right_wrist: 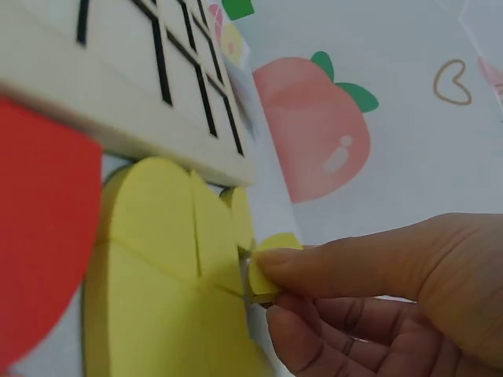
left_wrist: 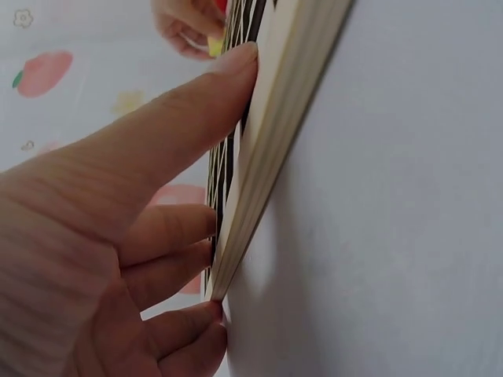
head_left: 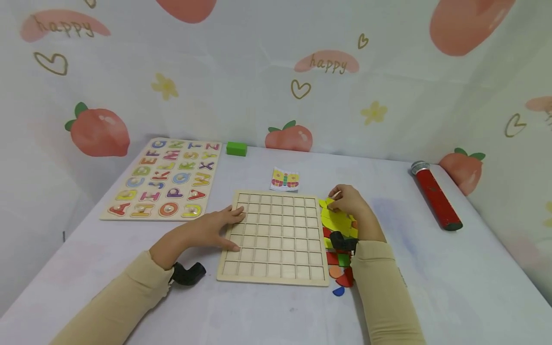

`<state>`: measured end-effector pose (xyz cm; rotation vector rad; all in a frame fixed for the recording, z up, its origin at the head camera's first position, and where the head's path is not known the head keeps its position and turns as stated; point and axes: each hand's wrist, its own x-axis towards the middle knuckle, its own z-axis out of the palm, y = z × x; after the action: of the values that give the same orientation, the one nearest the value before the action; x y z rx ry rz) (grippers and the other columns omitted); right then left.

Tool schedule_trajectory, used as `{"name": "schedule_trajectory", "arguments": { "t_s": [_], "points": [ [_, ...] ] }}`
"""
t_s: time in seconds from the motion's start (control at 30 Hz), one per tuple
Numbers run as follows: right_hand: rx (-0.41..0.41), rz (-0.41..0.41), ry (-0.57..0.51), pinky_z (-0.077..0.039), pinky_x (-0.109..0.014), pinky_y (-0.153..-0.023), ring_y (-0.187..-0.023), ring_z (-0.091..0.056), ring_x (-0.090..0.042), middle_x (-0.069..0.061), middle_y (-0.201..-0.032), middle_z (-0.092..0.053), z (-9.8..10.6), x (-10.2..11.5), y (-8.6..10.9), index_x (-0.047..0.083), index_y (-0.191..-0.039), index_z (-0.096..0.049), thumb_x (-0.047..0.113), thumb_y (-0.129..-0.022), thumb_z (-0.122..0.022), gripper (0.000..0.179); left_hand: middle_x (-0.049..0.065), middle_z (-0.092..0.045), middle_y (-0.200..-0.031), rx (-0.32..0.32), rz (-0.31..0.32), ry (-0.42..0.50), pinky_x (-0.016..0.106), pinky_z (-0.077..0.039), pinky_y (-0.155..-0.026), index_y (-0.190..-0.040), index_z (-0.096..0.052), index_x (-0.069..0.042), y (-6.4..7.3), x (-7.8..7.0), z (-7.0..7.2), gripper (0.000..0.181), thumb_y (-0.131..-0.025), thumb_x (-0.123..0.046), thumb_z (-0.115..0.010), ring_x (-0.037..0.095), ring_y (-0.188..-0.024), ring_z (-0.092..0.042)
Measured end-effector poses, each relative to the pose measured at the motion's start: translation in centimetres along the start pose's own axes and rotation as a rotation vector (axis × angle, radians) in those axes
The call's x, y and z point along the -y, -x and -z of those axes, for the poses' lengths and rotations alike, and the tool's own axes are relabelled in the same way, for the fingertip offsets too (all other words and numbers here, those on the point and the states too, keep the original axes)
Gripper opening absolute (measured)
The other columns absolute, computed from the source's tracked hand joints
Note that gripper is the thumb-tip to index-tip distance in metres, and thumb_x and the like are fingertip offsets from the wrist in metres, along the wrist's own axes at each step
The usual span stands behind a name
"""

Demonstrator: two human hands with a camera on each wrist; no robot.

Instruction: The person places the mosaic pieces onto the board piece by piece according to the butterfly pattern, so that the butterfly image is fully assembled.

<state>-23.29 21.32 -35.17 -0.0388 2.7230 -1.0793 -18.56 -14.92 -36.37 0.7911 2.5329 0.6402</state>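
A pale wooden grid board with square cells lies flat in the middle of the table. My left hand rests on its left edge, fingers spread and thumb on the rim; the left wrist view shows the thumb along the board's side. At the board's right, my right hand pinches a small yellow piece between thumb and fingers. Beside that piece lie several more yellow pieces, close against the board. Red, green, orange and blue pieces lie nearer the front, partly under the right wrist.
A small card with a butterfly picture lies behind the board. An alphabet puzzle board is at the back left, with a green block beside it. A red microphone lies at the right. Patterned cloth hangs behind the table.
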Motion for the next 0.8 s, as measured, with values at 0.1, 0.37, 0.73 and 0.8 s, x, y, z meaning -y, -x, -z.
{"name": "schedule_trajectory", "arguments": {
  "t_s": [0.1,0.37,0.73,0.8],
  "points": [
    [0.002,0.022,-0.002,-0.050,-0.028,-0.063,-0.064,-0.056,-0.019,-0.020,-0.094,-0.054,0.1,0.4,0.1,-0.005,-0.119,-0.054,0.001,-0.090,-0.052,0.030,0.005,-0.021,-0.156,-0.001,0.001,-0.010,0.058,-0.021,-0.112,-0.144,-0.036,-0.010,-0.2,-0.1,-0.2,0.089,-0.073,-0.053,-0.072,0.035,-0.144,-0.012],
    [0.051,0.114,-0.096,-0.052,-0.030,-0.066,-0.067,-0.055,-0.024,-0.016,-0.085,-0.061,-1.3,3.9,0.0,-0.004,-0.104,-0.061,0.009,-0.092,-0.056,0.019,0.006,-0.020,-0.156,-0.001,0.002,-0.043,0.057,-0.019,-0.113,-0.144,-0.035,-0.011,-0.3,-0.7,-0.3,0.089,-0.074,-0.052,-0.071,0.036,-0.144,-0.010],
    [0.209,0.186,-0.304,-0.058,-0.032,-0.071,-0.064,-0.060,-0.012,-0.003,-0.076,-0.059,-6.0,8.6,-1.9,-0.005,-0.092,-0.059,0.003,-0.086,-0.064,0.011,0.021,-0.002,-0.156,-0.025,0.053,-0.058,0.056,-0.025,-0.112,-0.142,-0.040,-0.017,-0.2,-0.9,-0.2,0.087,-0.071,-0.055,-0.072,0.043,-0.141,-0.014],
    [0.223,0.190,-0.326,-0.058,-0.032,-0.072,-0.065,-0.061,-0.012,-0.003,-0.077,-0.060,-6.9,9.4,-2.3,-0.004,-0.091,-0.060,0.003,-0.085,-0.065,0.010,0.022,-0.004,-0.156,-0.030,0.055,-0.048,0.056,-0.023,-0.112,-0.142,-0.041,-0.016,-0.2,-0.8,-0.3,0.086,-0.071,-0.054,-0.073,0.042,-0.142,-0.012]
  ]
}}
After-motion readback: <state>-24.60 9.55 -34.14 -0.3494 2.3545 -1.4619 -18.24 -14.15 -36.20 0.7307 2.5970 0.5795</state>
